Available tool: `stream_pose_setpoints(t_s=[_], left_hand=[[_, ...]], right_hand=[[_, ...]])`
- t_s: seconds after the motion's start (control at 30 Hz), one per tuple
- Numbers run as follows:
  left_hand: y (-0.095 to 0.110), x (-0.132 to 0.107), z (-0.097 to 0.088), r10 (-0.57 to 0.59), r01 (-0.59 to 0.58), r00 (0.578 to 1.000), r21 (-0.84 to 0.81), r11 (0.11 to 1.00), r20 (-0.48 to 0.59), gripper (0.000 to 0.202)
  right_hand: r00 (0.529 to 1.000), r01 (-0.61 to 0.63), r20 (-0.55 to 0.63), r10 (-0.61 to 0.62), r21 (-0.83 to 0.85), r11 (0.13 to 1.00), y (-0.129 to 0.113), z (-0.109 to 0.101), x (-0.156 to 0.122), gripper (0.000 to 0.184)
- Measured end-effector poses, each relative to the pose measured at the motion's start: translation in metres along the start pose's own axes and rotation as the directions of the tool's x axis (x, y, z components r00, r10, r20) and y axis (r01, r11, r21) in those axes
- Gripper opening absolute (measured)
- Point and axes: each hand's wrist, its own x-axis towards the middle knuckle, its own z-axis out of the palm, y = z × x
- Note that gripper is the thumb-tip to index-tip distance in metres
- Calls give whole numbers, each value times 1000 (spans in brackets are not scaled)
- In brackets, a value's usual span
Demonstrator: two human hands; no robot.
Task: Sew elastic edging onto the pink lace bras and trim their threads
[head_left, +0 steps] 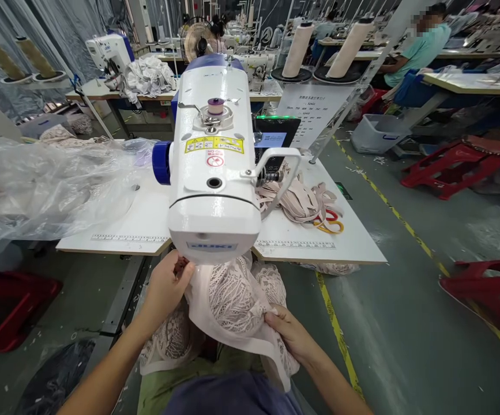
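Note:
A pale pink lace bra (235,297) hangs below the front end of a white sewing machine (215,225), its upper edge hidden under the machine head. My left hand (169,285) pinches the bra's left edge close to the machine. Lower down and to the right, my right hand (290,334) grips the bra between thumb and fingers, by the cup's edge. More lace pieces (169,337) of the same colour lie on my lap beneath. The needle area is out of sight behind the machine head.
Clear plastic sheeting (55,184) covers the table's left side. On the right lie a pile of pink straps (301,199) and red-and-yellow-handled scissors (331,222). Thread cones (298,51) stand behind. Red stools (461,167) flank the aisle; a person in a teal shirt (425,52) sits far right.

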Motion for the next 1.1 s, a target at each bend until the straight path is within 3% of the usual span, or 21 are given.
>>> stream_pose_setpoints(t_s=[0.1,0.17,0.2,0.27,0.3,0.33,0.37,0.43,0.47,0.53,0.57,0.63,0.73,0.8,0.93,1.1], left_hand=[[14,-20,3,142,-130,980,90,987,-143,13],[32,-36,8,355,-343,916,93,935,-187,16],[42,-44,11,491,-485,854,79,871,-171,23],[63,-55,17,722,-722,690,28,692,-50,43],[71,-59,20,778,-779,626,-8,627,49,54],[76,-61,22,788,-792,594,-52,608,163,63],[79,-61,23,748,-762,602,-80,643,278,67],[75,-57,25,539,-592,686,-57,804,488,49],[70,-54,24,409,-477,728,-23,879,550,35],[58,-45,23,220,-278,786,12,961,578,30],[52,-40,22,185,-223,812,1,975,553,34],[44,-30,18,210,-220,866,-32,975,454,40],[40,-17,10,261,-290,906,38,956,334,46],[37,-9,3,203,-245,931,107,963,303,49],[23,4,-4,50,-73,974,97,993,220,48],[3,19,1,23,-21,998,-34,999,64,34]], right_hand=[[999,41,27,-38,-82,996,-18,-1,-7,41],[992,107,92,-90,-210,972,-34,3,-11,45],[980,168,154,-126,-301,939,-43,6,-12,48],[929,309,342,-144,-499,810,-64,19,-15,47],[888,378,448,-109,-572,728,-74,28,-16,44],[843,434,535,-54,-618,655,-85,37,-18,39],[811,467,585,5,-652,598,-94,47,-19,35],[807,471,586,76,-714,518,-107,61,-20,28],[833,449,549,71,-745,493,-111,66,-19,26],[906,371,423,6,-802,468,-113,69,-15,21],[933,331,359,-30,-822,463,-112,69,-10,21],[951,309,289,-113,-843,441,-110,66,3,18],[911,408,343,-229,-831,379,-110,61,27,34],[903,420,341,-261,-828,372,-111,59,43,40],[956,285,216,-199,-844,453,-111,55,63,35],[949,290,162,-271,-785,547,-106,45,78,26]])
